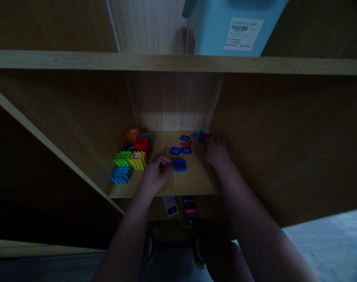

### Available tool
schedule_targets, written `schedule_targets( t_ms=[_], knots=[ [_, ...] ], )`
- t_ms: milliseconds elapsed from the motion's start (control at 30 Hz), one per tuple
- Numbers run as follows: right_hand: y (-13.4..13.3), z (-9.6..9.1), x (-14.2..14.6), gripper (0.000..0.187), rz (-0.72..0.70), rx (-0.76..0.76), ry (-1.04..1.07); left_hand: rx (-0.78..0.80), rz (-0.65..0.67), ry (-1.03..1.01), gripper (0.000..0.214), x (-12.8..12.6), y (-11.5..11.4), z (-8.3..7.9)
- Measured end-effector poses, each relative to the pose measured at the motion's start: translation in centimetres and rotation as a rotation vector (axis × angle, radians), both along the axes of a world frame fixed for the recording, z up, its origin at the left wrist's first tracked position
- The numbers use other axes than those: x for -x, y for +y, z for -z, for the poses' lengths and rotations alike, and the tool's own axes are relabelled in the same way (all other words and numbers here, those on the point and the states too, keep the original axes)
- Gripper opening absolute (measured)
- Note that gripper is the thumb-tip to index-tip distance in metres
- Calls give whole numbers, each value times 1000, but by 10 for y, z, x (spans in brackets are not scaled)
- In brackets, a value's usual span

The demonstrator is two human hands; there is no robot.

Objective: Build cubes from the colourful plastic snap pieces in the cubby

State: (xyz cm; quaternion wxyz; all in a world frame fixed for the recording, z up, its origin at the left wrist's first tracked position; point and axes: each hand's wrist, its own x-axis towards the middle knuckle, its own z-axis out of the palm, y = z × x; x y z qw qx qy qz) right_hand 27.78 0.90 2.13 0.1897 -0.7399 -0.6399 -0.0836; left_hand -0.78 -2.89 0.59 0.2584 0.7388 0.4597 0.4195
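Both my hands reach into a wooden shelf compartment (193,184). My left hand (156,171) rests on the shelf with its fingers curled, right beside a blue interlocking block (180,165). My right hand (215,153) lies further back on the right, its fingers reaching over loose blue and red flat pieces (204,135); the fingertips are hidden in shadow. More blue flat pieces (181,150) lie between my hands. On the left stand assembled cubes: orange (132,134), red (141,144), green (122,158), yellow (137,160) and light blue (121,175).
A light blue plastic bin (228,27) with a barcode label stands on the shelf above. Wooden side walls (284,149) close in the compartment on both sides. Below the shelf edge sit a small white device (170,206) and a dark device (189,207).
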Motion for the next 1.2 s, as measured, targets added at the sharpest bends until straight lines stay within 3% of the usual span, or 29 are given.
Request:
schedule_targets(
  t_ms=[133,267,367,500,633,767,900,1033,1200],
  knots=[
    [35,4,-6,46,174,114,-35,-8,31,-25,18,0,0,2],
    [45,14,-7,42,219,162,14,6,45,-43,16,0,-1,1],
    [41,12,-11,37,202,68,46,4,51,-57,15,-1,-2,1],
    [13,-1,-13,35,207,-237,207,7,57,-65,16,-1,-2,2],
    [-38,-2,-2,45,106,-522,351,8,45,-66,16,0,-3,0],
    [-75,20,20,54,-4,-476,604,7,37,-57,16,0,-4,0],
    [-79,32,44,59,-200,-440,775,-26,71,-106,15,0,-6,0],
    [-72,29,61,59,-457,-312,840,-83,138,-140,35,-2,-9,-2],
    [-76,27,63,49,-595,-209,847,-104,223,-45,38,-3,-10,-5]
  ],
)
